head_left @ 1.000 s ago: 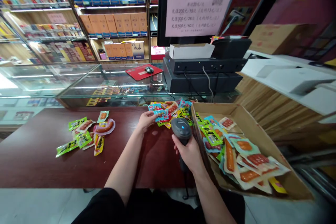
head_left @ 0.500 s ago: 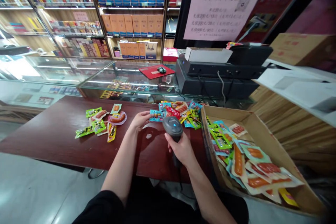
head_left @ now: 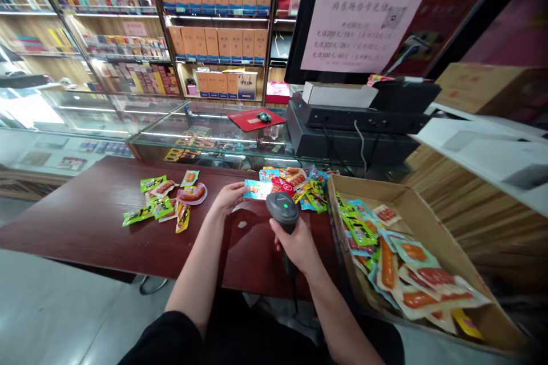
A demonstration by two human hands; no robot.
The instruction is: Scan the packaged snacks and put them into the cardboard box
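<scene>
My left hand [head_left: 230, 198] pinches the left end of a blue snack packet [head_left: 256, 189], held just above the table. A barcode scanner [head_left: 283, 209] is gripped in my right hand [head_left: 295, 242], its head pointing forward at the packet and a green light lit on top. Bright light falls on the packet's right part. Behind the scanner lies a pile of snack packets [head_left: 315, 194] in blue, red, yellow and green. Left of my left hand, a second group of packets [head_left: 161, 205] is spread on the table, with a curved sausage pack [head_left: 192, 194] at its right side.
To the right stands an open cardboard box [head_left: 432, 205] with many sausage packets inside. Beyond the dark red table [head_left: 89, 211] are a glass display counter [head_left: 205, 120], a mouse on a red pad [head_left: 244, 120] and a monitor with a pink sign [head_left: 359, 28]. The scanner's cord hangs below my right hand.
The scanner's light has turned from blue to green, and a bright glow now shows on the blue packet. Both hands stay nearly in place; the view has tilted slightly.
</scene>
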